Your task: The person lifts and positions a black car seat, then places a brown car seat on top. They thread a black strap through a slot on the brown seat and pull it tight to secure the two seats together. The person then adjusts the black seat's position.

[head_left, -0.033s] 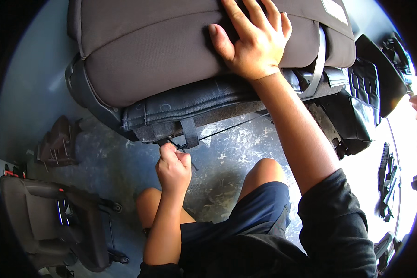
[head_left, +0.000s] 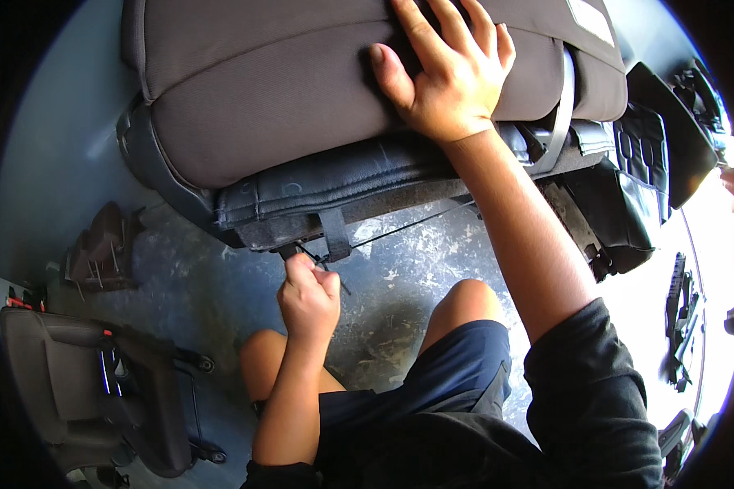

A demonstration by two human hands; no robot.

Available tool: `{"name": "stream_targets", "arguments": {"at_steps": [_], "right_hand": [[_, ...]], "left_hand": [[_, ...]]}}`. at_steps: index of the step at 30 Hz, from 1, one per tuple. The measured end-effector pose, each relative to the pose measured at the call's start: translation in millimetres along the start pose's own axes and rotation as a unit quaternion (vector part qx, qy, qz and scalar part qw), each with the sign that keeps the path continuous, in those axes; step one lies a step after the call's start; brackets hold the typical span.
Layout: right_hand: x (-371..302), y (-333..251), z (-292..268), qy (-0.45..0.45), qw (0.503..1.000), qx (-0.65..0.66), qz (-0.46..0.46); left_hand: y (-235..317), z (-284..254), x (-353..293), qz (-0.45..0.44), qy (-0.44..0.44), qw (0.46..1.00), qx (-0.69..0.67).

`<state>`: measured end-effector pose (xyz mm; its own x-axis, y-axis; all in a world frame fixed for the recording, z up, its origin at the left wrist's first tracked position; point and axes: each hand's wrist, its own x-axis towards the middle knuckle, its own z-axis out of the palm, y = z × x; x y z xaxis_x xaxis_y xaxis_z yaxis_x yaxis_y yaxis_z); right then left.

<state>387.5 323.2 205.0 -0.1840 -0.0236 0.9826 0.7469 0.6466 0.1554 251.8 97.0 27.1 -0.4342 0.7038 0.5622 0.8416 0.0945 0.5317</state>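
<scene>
Brown seat (head_left: 269,106) is positioned ahead of the knees (head_left: 467,300); its upholstery is covered by right hand (head_left: 453,85), palm down, fingers spread apart. Dark strip (head_left: 289,250) at seat's lower edge is clamped in left hand (head_left: 308,300), fingers curled, beside hanging black strap (head_left: 334,235).

Offers no readable words, numbers or signs. Shows a pale, four-sided label (head_left: 593,22) on the brown-grey seat (head_left: 261,98), toward its right side, lying at a slant close to the upper edge of the view; looks too small and washed out to make out. Shows, lower down, faint light marks (head_left: 290,188) on the black stitched cover (head_left: 351,174) just beneath the seat: thin, curved strokes, spaced apart toward the left part and lying above a line of stitching. Cannot be told for certain as letters, numbers or plain scribbles.
</scene>
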Motion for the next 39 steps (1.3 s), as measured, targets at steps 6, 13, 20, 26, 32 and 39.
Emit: {"name": "stream_targets", "arguments": {"at_steps": [6,13,20,26,32,39], "right_hand": [[3,-2,-1,-0.025,1.000,0.005,0.014],[2,-2,-4,-0.028,0.999,-0.013,0.007],[4,-1,-3,-0.011,1.000,-0.016,-0.005],[2,-3,-6,-0.042,0.999,-0.028,0.002],[3,-2,0,0.008,1.000,0.012,-0.014],[2,-3,-5,-0.024,1.000,-0.013,-0.001]], "left_hand": [[-8,-8,-3,0.020,-0.060,0.998,-0.030],[10,5,-11,-0.013,-0.096,0.995,-0.040],[-12,6,-27,-0.142,-0.116,0.981,-0.067],[-32,22,-23,-0.398,-0.228,0.750,-0.477],[4,60,-5,-0.441,-0.111,0.690,-0.563],[-1,81,-6,-0.441,-0.081,0.609,-0.654]]}}
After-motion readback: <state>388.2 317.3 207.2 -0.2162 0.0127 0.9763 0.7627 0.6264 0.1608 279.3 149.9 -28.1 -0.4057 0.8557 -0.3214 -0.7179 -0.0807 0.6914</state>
